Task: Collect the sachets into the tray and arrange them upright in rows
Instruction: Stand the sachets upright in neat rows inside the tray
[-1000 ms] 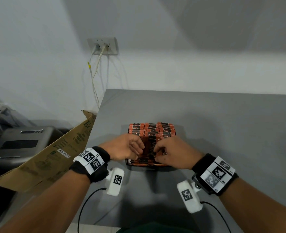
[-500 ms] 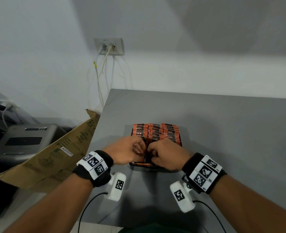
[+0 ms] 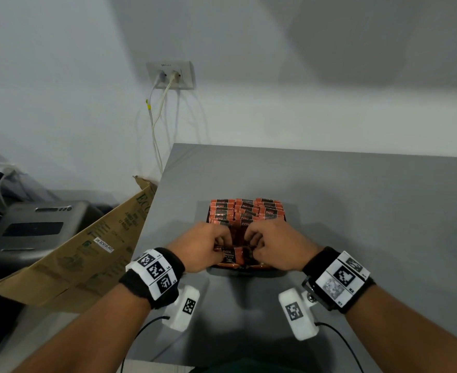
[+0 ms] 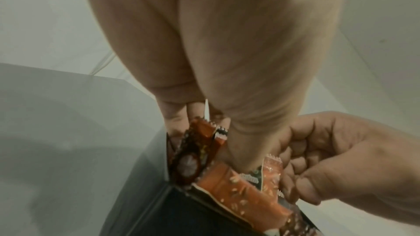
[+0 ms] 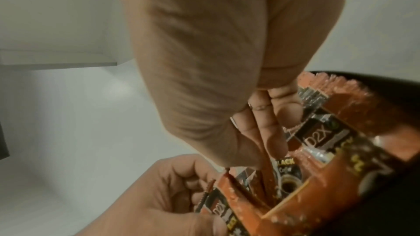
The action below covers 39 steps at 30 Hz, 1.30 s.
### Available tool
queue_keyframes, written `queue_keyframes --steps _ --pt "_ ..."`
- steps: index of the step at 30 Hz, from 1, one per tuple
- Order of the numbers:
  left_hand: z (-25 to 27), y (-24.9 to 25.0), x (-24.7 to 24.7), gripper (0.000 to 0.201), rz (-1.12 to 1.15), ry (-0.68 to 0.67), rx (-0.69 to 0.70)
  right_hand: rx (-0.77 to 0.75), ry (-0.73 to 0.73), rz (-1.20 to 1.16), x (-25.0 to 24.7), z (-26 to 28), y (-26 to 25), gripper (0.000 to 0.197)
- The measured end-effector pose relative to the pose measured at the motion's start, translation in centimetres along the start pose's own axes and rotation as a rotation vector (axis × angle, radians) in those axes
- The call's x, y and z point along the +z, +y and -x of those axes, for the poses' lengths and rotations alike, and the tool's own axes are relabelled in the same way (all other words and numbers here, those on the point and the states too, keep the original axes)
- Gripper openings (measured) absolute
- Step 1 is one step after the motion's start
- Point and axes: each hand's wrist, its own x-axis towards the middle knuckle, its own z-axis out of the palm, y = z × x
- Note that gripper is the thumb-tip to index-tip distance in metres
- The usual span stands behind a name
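Since the earlier frames both hands have drawn closer together over the near end of the black rectangular tray (image 3: 284, 218). The orange-and-black foil sachets (image 3: 246, 211) stand upright in rows at its far end; those at the near end lie loose. The left hand (image 3: 203, 246) has curled fingers (image 4: 175, 116) pinching sachets; the right hand (image 3: 278, 244) likewise grips sachets with bent fingers (image 5: 268, 126). The tray sits on the grey tabletop (image 3: 356, 211), with a brown cardboard box (image 3: 87, 251) beside its left edge.
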Motion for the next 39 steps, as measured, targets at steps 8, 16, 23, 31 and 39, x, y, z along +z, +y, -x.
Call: queue_keyframes --steps 8,16,23,31,39 --pt "0.4 -1.1 -0.5 0.028 0.223 0.116 -0.078 0.018 -0.099 0.043 -0.5 1.3 1.1 0.018" --pt "0.5 -1.4 -1.2 0.024 0.356 0.198 -0.092 -0.011 -0.175 0.033 -0.3 1.8 1.3 0.014" --pt "0.9 -1.2 -0.9 0.023 0.383 0.128 -0.063 -0.056 -0.140 0.012 0.0 1.4 0.8 0.018" --pt "1.0 -1.6 -1.2 0.028 0.414 0.235 -0.092 -0.137 -0.147 0.125 2.2 0.1 0.1 0.025" --pt "0.9 -1.2 -1.6 0.026 0.417 0.292 -0.094 -0.165 -0.041 0.214 2.9 0.1 0.1 0.023"
